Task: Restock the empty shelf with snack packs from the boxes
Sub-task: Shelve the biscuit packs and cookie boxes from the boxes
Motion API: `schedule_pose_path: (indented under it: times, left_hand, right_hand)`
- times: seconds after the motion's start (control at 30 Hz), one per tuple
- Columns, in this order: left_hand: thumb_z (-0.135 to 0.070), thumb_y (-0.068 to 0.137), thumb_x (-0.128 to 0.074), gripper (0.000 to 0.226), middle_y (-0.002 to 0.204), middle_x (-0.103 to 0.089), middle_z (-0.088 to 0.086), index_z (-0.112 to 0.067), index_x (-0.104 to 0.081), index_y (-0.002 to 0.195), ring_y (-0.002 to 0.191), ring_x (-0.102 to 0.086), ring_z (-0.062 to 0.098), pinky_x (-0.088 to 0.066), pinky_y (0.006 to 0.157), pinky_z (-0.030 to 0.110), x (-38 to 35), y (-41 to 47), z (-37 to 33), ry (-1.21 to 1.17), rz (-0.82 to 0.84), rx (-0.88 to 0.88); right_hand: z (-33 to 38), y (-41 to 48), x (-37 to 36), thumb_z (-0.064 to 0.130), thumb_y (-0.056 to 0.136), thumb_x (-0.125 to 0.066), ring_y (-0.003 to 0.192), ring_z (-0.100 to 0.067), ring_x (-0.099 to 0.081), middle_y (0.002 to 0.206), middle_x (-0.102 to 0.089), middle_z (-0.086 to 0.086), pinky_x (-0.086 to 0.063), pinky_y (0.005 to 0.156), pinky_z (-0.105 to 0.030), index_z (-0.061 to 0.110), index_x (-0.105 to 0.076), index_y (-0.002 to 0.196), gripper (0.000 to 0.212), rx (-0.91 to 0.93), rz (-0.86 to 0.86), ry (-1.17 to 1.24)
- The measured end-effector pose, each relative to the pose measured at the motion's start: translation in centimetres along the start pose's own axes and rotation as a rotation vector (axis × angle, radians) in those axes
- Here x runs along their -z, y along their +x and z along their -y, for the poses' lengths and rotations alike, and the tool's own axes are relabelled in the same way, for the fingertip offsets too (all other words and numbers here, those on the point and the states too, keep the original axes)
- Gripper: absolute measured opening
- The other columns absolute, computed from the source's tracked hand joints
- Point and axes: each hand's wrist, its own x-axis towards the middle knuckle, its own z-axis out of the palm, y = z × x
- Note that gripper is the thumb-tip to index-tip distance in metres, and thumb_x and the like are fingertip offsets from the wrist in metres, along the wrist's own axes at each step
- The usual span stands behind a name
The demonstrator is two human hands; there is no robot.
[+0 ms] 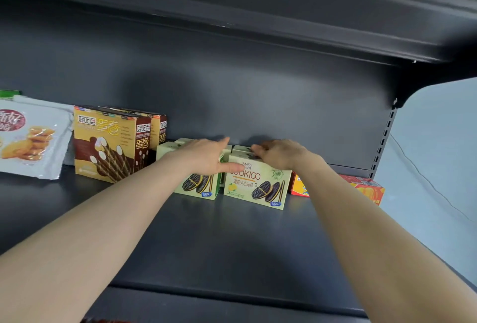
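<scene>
Two pale green cookie boxes stand side by side on the dark shelf (232, 242). My left hand (206, 157) lies flat with straight fingers on the top of the left green box (196, 187), its thumb reaching across to the right one. On the top of the right green box (258, 186), my right hand (278, 155) has its fingers curled over the back edge. More green boxes (167, 148) stand behind them against the back panel.
Brown egg-roll boxes (103, 142) stand left of the green ones, and a white biscuit pouch (28, 139) leans at the far left. A red and orange box (369, 188) lies at the right by the slotted upright (382, 142). An upper shelf (258, 13) overhangs.
</scene>
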Motion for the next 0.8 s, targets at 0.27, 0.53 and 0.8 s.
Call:
schedule_pose_path:
  times: [0.27, 0.53, 0.8]
  left_hand:
    - [-0.067, 0.077, -0.068, 0.099, 0.159, -0.029, -0.006, -0.037, -0.017, 0.156, 0.142, -0.033, 0.024, -0.036, 0.108, 0.044, -0.3, -0.4, 3.4, 0.071, 0.024, -0.047]
    - [-0.064, 0.084, -0.062, 0.079, 0.151, -0.044, -0.007, -0.033, -0.033, 0.15, 0.131, -0.048, 0.025, -0.044, 0.097, 0.038, -1.6, -0.2, 2.1, 0.151, -0.156, 0.013]
    - [-0.058, 0.067, -0.081, 0.099, 0.146, -0.046, -0.007, -0.031, -0.031, 0.148, 0.13, -0.047, 0.023, -0.042, 0.097, 0.037, -2.4, -0.4, 2.4, 0.216, -0.195, -0.007]
  right_hand:
    - [1.1, -1.8, -2.4, 0.077, 0.087, -0.041, 0.131, -0.023, -0.048, 0.145, -0.05, 0.008, -0.039, 0.104, -0.04, 0.041, -0.04, 0.145, 0.068, 0.119, -0.051, -0.107]
    - [-0.8, -2.1, -2.2, 0.058, 0.09, -0.06, 0.137, -0.019, -0.042, 0.154, -0.04, 0.014, -0.036, 0.111, -0.037, 0.039, -0.03, 0.153, 0.072, 0.188, -0.037, -0.07]
    - [0.3, -2.1, -3.5, 0.062, 0.074, -0.074, 0.134, -0.025, -0.043, 0.148, -0.044, 0.003, -0.034, 0.105, -0.042, 0.03, -0.031, 0.149, 0.092, 0.206, -0.179, -0.278]
